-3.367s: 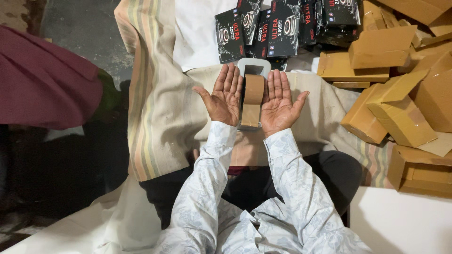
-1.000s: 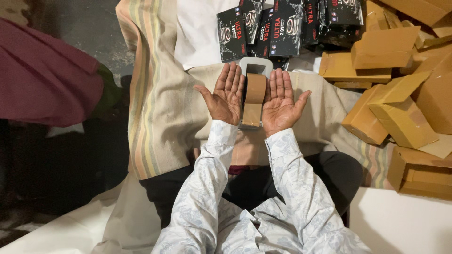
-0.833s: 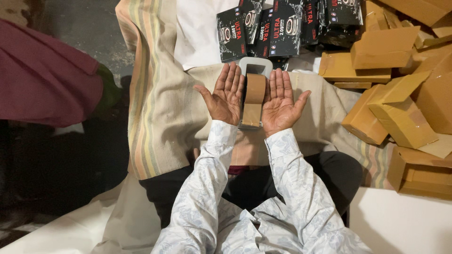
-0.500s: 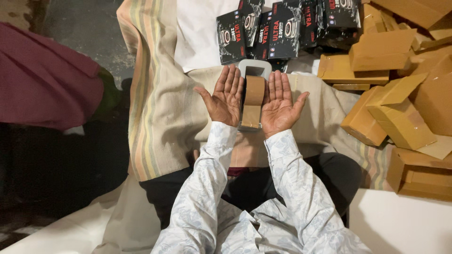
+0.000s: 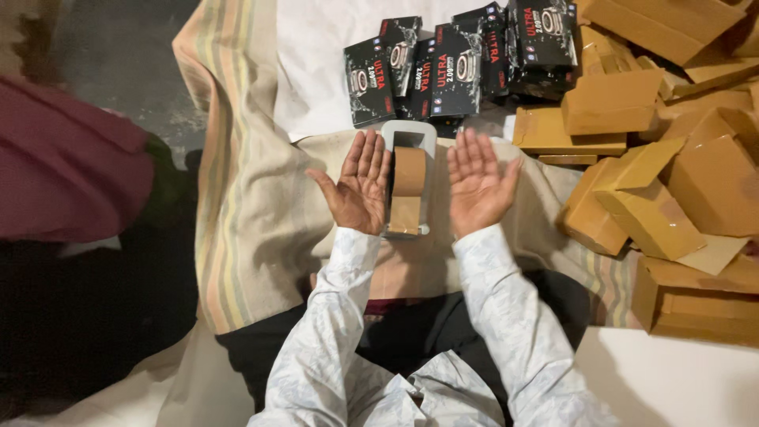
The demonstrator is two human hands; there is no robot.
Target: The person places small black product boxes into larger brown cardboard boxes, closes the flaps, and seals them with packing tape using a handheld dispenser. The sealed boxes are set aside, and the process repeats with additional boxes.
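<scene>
My left hand and my right hand lie palm up with fingers spread, one on each side of a grey tape dispenser loaded with a roll of brown tape. Neither hand holds anything. The left hand's edge is close against the dispenser; the right hand sits a little apart from it. The dispenser rests on a beige striped cloth over my lap. White patterned sleeves cover both arms.
Several black product boxes lie just beyond the dispenser on a white sheet. A heap of brown cardboard boxes fills the right side. A person in a dark red garment is at the left.
My right hand has shifted slightly away from the dispenser. The view has moved a little; otherwise both palms stay up and open.
</scene>
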